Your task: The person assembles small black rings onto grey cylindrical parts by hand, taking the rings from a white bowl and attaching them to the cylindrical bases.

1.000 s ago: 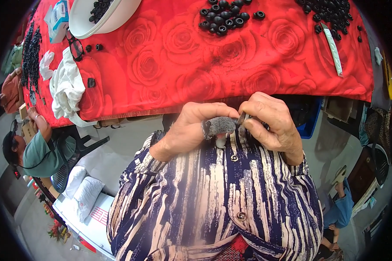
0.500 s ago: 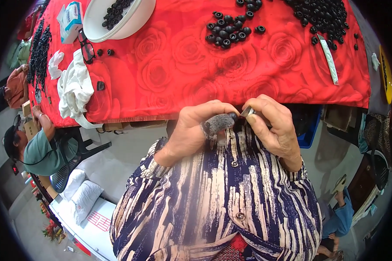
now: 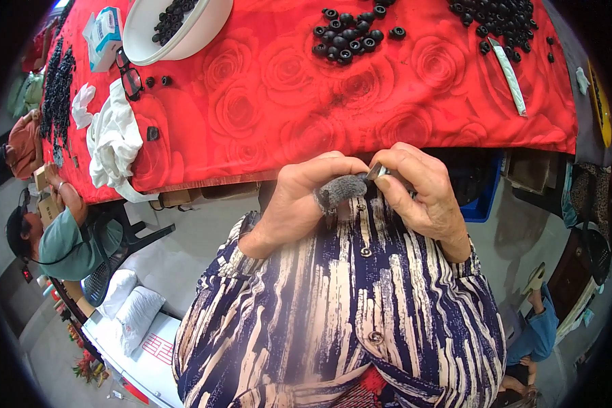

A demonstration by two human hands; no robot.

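My left hand [image 3: 296, 197] wears a grey knitted finger cover [image 3: 341, 192] and pinches a small round black piece, mostly hidden now between the fingertips. A short metal blade [image 3: 375, 172] is gripped in the fingers of my right hand [image 3: 425, 194]. Its edge lies against the black piece, close to my left fingertips. Both hands are together in front of my chest, just off the near edge of the red rose-patterned tablecloth [image 3: 238, 115]. On the cloth beyond sits a cluster of similar hollow black pieces [image 3: 347, 37].
A larger black heap [image 3: 500, 20] lies far right beside a wrapped white strip [image 3: 508, 76]. At left are a white bowl [image 3: 204, 41], eyeglasses [image 3: 130, 78], a tissue pack [image 3: 103, 37] and white cloth [image 3: 114, 136]. A person in green [image 3: 75, 241] sits at the left.
My right hand has shifted slightly left, bringing the blade over the black piece, which is now largely covered. The view has tilted a little, and the person in green has moved an arm.
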